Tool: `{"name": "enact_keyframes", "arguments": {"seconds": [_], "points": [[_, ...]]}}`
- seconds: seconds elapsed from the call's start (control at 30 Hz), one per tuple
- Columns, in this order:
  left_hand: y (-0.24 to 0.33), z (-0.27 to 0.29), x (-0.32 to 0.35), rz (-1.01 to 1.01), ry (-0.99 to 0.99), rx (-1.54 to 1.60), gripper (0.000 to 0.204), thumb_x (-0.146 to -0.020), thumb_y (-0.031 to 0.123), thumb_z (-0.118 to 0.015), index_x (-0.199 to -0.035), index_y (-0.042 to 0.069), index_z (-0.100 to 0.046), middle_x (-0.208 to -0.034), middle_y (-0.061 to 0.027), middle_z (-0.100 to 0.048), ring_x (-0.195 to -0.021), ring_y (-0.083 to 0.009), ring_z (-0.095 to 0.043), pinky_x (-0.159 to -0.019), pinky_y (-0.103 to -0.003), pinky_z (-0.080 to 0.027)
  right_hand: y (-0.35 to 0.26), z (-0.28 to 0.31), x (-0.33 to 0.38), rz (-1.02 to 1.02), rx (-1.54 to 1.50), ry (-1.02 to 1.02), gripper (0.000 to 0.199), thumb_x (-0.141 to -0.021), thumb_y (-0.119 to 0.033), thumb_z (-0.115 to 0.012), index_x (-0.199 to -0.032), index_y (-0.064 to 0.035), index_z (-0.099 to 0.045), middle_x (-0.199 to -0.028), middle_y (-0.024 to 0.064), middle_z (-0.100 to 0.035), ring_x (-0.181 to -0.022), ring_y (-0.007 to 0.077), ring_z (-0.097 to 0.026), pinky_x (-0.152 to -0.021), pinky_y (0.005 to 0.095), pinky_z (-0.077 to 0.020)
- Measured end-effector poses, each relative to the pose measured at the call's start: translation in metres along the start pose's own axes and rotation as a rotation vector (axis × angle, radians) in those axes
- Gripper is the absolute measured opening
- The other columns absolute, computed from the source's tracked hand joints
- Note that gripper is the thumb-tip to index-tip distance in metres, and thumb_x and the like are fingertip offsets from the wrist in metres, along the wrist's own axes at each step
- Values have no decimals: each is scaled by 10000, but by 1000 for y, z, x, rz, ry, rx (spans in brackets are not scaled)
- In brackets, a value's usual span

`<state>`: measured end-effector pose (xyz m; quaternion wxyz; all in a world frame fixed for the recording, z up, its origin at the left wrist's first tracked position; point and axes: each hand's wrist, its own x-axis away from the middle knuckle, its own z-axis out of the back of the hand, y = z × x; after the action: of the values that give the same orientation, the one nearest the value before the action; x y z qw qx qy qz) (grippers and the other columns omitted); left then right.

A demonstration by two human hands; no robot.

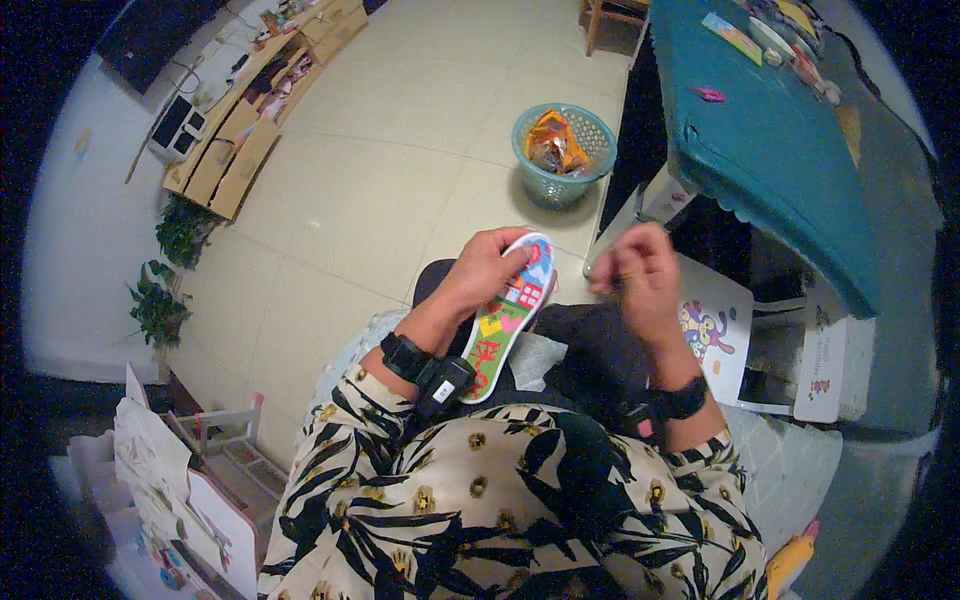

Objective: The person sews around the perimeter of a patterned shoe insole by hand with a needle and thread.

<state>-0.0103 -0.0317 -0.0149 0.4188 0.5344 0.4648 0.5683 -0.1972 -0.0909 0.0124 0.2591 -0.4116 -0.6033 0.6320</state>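
My left hand (487,268) grips the upper end of a shoe insole (511,318), thumb on its face and fingers behind. The insole has a white rim and a colourful picture with a house, hearts and red figures on green; it slants over my lap, its lower end near my left wrist. My right hand (640,275) is raised to the right of the insole, apart from it. Its fingers are curled together and slightly blurred; whatever they pinch is too small to make out. A crumpled white tissue (537,362) lies on my dark trousers beside the insole.
A green plastic basket (556,190) with an orange bag stands on the tiled floor ahead. A table with a green cloth (760,140) is at the right, above a white stool with a cartoon print (722,325). Wooden drawers (235,165) and plants (160,305) line the left wall.
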Motion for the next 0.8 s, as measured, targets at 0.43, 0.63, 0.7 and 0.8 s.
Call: {"name": "enact_keyframes", "arguments": {"seconds": [0.43,0.63,0.7,0.8], "points": [[-19,30,-9,-46,289,121,196,-815,91,-495,-953,-33,-555,-795,-56,-596,-669,-103,-555,-593,-234,-461,-13,54,6,45,-13,520,79,-817,-139,-525,-844,-70,-497,-707,4,-509,-612,89,-484,-554,209,-397],[10,-1,8,3,135,191,193,-833,121,-501,-947,-25,-553,-797,-60,-602,-659,-93,-567,-585,-222,-468,-4,-2,0,177,517,26,88,-765,-54,-530,-828,-17,-579,-737,68,-547,-645,172,-530,-579,264,-428],[12,-5,10,-18,109,200,192,-832,120,-501,-947,-26,-550,-797,-62,-601,-665,-93,-570,-586,-222,-470,-8,-11,-1,223,599,-16,94,-753,-57,-538,-827,-24,-584,-753,102,-552,-671,229,-547,-599,296,-439],[14,-8,11,-32,90,214,188,-832,117,-502,-945,-25,-549,-795,-63,-601,-663,-93,-570,-584,-219,-471,-6,-18,-1,238,657,-5,89,-745,-70,-548,-817,-33,-585,-762,119,-552,-696,267,-552,-613,318,-445]]}}
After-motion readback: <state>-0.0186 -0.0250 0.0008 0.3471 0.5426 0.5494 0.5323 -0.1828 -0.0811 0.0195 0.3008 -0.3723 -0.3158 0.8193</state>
